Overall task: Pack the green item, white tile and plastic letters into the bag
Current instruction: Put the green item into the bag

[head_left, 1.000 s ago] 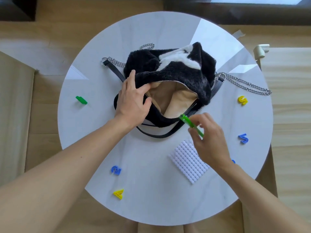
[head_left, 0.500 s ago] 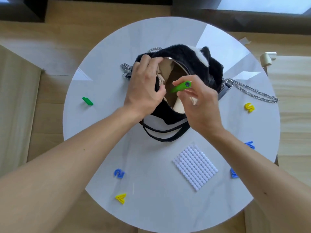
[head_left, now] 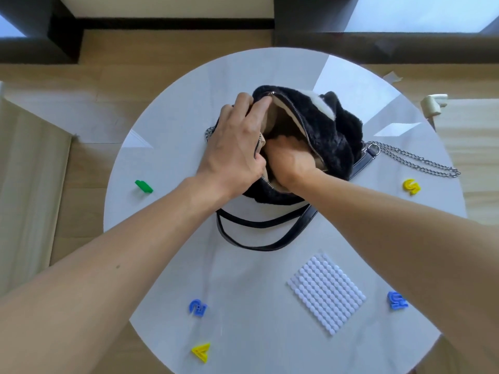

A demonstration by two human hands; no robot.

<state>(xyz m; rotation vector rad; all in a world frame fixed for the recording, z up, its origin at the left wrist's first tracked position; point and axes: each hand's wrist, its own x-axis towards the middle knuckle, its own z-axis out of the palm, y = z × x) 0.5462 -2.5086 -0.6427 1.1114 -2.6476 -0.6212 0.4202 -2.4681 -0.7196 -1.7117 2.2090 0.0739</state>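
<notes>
Left hand (head_left: 232,147) grips the bag (head_left: 324,130) rim, holding it wide at frame centre; right hand (head_left: 289,160) is buried inside, grip unseen.

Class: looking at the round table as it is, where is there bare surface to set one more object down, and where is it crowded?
Bare: the wide far-left arc beyond the green piece, and the stretch between the blue letter and the white tile. Crowded: the centre, where both hands, left and right, work at the bag, with its strap looped in front.
</notes>
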